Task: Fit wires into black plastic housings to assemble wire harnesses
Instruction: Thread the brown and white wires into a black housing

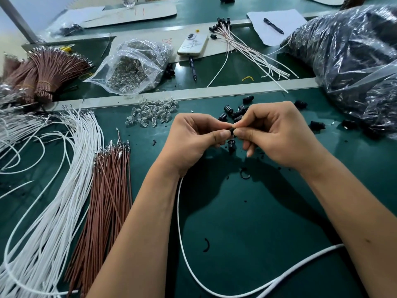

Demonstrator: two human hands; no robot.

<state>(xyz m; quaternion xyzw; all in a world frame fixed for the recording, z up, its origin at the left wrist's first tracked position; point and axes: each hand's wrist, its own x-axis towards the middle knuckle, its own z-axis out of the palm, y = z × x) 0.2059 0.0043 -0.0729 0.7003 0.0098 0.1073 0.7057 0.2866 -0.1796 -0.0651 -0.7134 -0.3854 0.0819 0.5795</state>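
Head view: step in hand judged as seating white wire [182, 229] terminal into black housing [231, 131]. To do well: keep housing steady, line terminal with cavity, push straight till seated, no kink at entry

Left hand [193, 136] fingers curled, thumb and forefinger pinching housing, wire trailing out below wrist. Right hand [272, 134] curled, fingertips pinching same housing from other side. Housing held above green mat [247, 211], spare housings [234, 112] just beyond

Black housing [231, 130] mostly hidden by fingertips [223, 134]; wire end unseen.
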